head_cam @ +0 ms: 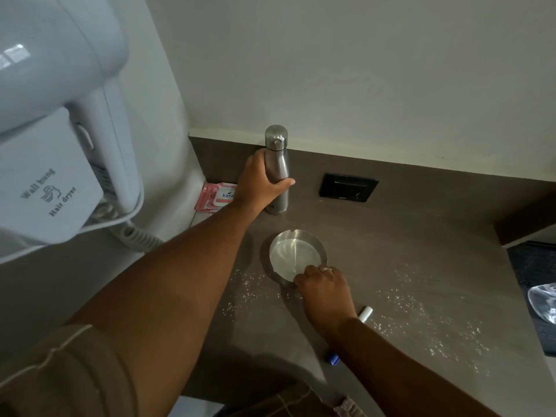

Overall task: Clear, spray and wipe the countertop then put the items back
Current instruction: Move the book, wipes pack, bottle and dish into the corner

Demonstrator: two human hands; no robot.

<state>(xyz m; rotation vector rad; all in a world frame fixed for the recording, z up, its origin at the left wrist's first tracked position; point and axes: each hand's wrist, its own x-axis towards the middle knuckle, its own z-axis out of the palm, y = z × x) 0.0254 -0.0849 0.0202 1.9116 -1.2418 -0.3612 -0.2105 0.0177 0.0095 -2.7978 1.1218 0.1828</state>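
A steel bottle [277, 164] stands upright at the back of the brown countertop [421, 266], against the backsplash. My left hand [258, 183] is wrapped around its middle. In front of it lies a round steel ashtray [296, 255]; my right hand [326, 288] pinches its near rim. A white marker [365, 313] with a blue cap [333, 359] lies under my right wrist, mostly hidden. White crumbs [421, 320] are scattered over the countertop.
A pink wipes pack [215, 197] sits in the back left corner. A wall-hung hair dryer [57, 139] fills the upper left. A black socket [347, 186] is set in the backsplash. A clear glass object [543, 299] lies on a dark mat at the right edge.
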